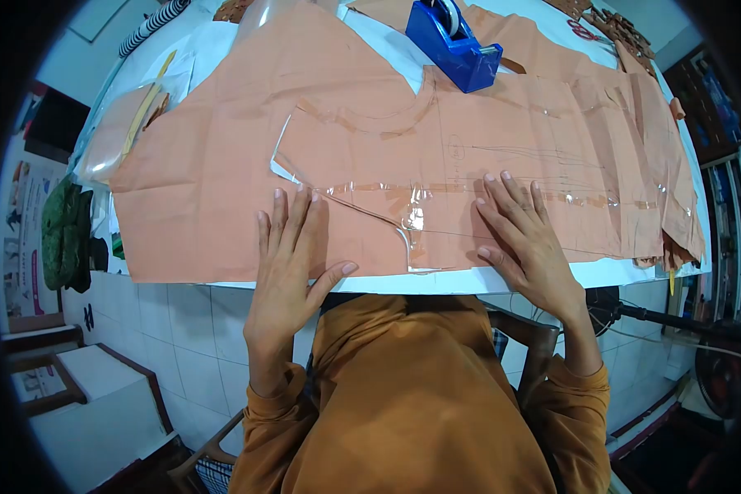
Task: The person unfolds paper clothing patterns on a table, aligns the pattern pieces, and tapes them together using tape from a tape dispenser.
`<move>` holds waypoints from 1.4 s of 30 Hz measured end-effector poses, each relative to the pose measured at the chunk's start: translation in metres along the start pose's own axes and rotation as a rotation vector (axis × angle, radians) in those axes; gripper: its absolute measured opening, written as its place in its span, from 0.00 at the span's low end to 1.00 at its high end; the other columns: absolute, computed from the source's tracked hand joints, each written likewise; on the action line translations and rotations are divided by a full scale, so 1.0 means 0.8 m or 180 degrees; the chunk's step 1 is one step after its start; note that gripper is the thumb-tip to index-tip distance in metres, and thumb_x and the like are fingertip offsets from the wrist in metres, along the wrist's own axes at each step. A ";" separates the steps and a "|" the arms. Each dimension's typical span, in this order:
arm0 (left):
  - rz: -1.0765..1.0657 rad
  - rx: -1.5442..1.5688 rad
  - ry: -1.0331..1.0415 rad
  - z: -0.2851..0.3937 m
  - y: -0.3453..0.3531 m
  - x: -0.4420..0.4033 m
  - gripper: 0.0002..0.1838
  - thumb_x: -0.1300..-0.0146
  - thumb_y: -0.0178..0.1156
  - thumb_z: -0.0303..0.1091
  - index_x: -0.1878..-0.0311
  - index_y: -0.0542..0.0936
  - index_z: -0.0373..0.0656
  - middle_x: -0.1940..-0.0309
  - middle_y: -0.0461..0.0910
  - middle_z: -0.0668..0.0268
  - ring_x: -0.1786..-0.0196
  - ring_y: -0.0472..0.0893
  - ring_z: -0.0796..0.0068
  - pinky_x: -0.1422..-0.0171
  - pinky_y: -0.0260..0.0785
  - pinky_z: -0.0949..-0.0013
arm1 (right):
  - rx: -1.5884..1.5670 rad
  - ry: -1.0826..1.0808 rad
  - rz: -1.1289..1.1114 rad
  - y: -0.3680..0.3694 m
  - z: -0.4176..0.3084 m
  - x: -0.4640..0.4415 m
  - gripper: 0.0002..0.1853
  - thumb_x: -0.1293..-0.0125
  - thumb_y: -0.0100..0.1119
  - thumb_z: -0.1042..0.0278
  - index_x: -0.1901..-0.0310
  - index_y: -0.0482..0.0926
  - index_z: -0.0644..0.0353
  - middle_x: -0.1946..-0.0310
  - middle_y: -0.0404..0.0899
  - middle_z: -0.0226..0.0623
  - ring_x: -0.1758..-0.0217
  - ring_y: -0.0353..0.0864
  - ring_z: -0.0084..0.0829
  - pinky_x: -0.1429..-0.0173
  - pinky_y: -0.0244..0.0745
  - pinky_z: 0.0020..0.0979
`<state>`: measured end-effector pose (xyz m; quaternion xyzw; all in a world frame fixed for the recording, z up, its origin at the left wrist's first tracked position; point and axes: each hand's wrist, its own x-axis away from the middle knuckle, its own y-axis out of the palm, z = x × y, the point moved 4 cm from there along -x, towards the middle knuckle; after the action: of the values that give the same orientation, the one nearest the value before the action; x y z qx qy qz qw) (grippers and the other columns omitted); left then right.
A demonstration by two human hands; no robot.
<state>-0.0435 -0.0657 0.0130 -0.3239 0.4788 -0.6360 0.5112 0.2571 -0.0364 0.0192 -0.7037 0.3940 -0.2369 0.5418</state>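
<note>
Peach-coloured fabric (177, 198) is spread over the table. On its right part lies a paper pattern piece (362, 165) of much the same colour, with strips of clear tape and pencil lines. My left hand (288, 255) rests flat at the pattern's left end, fingers spread, fingertips just under a white pointed edge. Further right, my right hand (531, 247) lies flat on the pattern, fingers apart, beside the taped line. Neither hand holds anything.
A blue tape dispenser (453, 45) stands at the back centre. Red-handled scissors (589, 33) lie at the back right. At the left are a clear plastic package (111, 136) and a yellow strip (144, 115). The white table edge (370, 284) runs before my body.
</note>
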 end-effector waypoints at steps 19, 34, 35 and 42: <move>0.0040 0.0055 -0.0054 0.002 -0.001 -0.002 0.44 0.35 0.62 0.52 0.24 0.58 0.37 0.21 0.50 0.53 0.18 0.41 0.47 0.18 0.31 0.44 | -0.0523 -0.0073 0.1187 0.018 -0.040 0.027 0.12 0.46 0.66 0.76 0.58 0.81 0.61 0.47 0.76 0.44 0.34 0.68 0.54 0.29 0.61 0.59; 0.0018 -0.0096 -0.0085 -0.003 -0.001 0.002 0.41 0.34 0.60 0.52 0.24 0.60 0.39 0.21 0.51 0.55 0.18 0.43 0.47 0.18 0.33 0.44 | -0.0699 0.0032 0.1450 0.027 -0.036 0.029 0.16 0.54 0.61 0.85 0.61 0.82 0.63 0.54 0.77 0.45 0.39 0.71 0.53 0.36 0.69 0.53; 0.0013 -0.0094 -0.0087 -0.003 -0.001 0.002 0.42 0.35 0.60 0.52 0.24 0.60 0.40 0.21 0.51 0.55 0.18 0.43 0.48 0.18 0.33 0.44 | -0.0702 0.0042 0.1459 0.027 -0.035 0.030 0.16 0.54 0.61 0.85 0.61 0.82 0.63 0.54 0.77 0.45 0.39 0.71 0.53 0.36 0.69 0.52; 0.0033 -0.0111 -0.0053 -0.005 0.001 0.002 0.41 0.34 0.60 0.52 0.24 0.61 0.41 0.21 0.53 0.57 0.18 0.44 0.49 0.18 0.33 0.45 | -0.0771 0.0046 0.1616 0.030 -0.035 0.031 0.16 0.54 0.60 0.84 0.61 0.82 0.61 0.54 0.78 0.43 0.39 0.70 0.54 0.38 0.70 0.50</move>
<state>-0.0472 -0.0663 0.0108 -0.3356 0.4872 -0.6222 0.5127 0.2431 -0.0753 0.0029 -0.6404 0.5869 -0.0498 0.4929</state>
